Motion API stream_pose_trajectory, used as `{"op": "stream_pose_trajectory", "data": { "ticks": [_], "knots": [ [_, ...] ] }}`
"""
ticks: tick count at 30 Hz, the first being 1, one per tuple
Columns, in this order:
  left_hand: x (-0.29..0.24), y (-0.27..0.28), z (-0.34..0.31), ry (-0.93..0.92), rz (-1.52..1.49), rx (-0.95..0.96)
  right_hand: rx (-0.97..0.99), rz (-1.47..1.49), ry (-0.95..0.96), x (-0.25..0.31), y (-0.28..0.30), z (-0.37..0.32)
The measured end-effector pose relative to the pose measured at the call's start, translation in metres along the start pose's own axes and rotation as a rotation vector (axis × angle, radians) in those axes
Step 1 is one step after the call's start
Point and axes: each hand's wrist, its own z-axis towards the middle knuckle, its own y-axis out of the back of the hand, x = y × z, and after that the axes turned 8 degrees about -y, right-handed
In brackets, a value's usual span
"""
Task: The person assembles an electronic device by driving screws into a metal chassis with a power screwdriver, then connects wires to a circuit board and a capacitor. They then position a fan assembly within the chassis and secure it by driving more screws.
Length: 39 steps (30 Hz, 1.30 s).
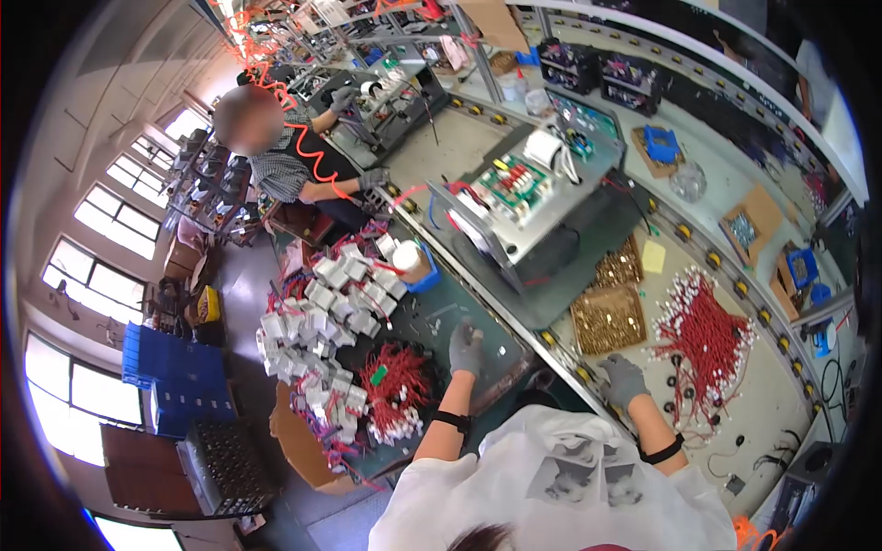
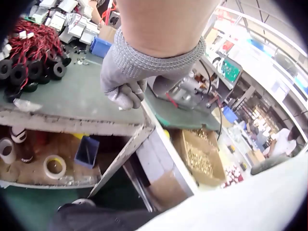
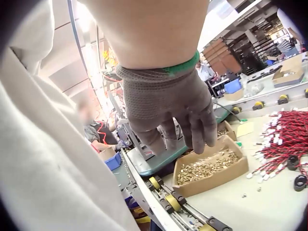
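Note:
Both hands wear grey gloves. The left hand (image 1: 467,349) (image 2: 126,79) hangs over the green worktop (image 2: 91,98), its fingers loosely bent, and nothing can be made out in its grasp. Over the roller rail's edge is the right hand (image 1: 623,381) (image 3: 168,110), fingers spread and hanging down, holding nothing. Beyond its fingertips lies a cardboard box (image 1: 608,320) (image 3: 211,184) of small brass-coloured parts. A metal unit with a green circuit board (image 1: 511,184) stands on a dark green board farther off.
Red wires with white connectors (image 1: 703,340) (image 3: 284,139) spread at the right. White blocks (image 1: 322,298), another red wire bundle (image 1: 395,381) and a blue bin (image 1: 423,274) are on the left worktop. A person (image 1: 299,165) stands across. Shelves below hold tape (image 2: 54,167).

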Motion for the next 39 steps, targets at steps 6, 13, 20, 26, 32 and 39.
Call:
{"op": "stream_pose_trajectory", "data": {
  "ticks": [6, 13, 20, 26, 32, 39],
  "knots": [
    [-0.135, 0.033, 0.162, -0.742, 0.232, -0.373, -0.569, 0.305, 0.297, 0.122, 0.078, 0.068],
    [-0.153, 0.005, 0.279, -0.588, 0.086, 0.099, -0.919, 0.154, 0.389, 0.27, 0.163, 0.131],
    [-0.115, -0.036, 0.285, -0.172, -0.601, 0.024, -0.821, 0.008, 0.214, 0.272, 0.156, 0.143],
    [-0.068, -0.068, 0.276, -0.156, -0.595, 0.04, -0.878, 0.072, 0.219, 0.252, 0.146, 0.123],
    [-0.125, -0.071, 0.187, -0.278, -0.491, 0.01, -0.834, 0.108, 0.275, 0.203, 0.145, 0.069],
    [-0.118, -0.106, 0.099, -0.563, -0.209, -0.055, -0.858, 0.157, 0.248, 0.14, 0.125, -0.002]
  ]
}}
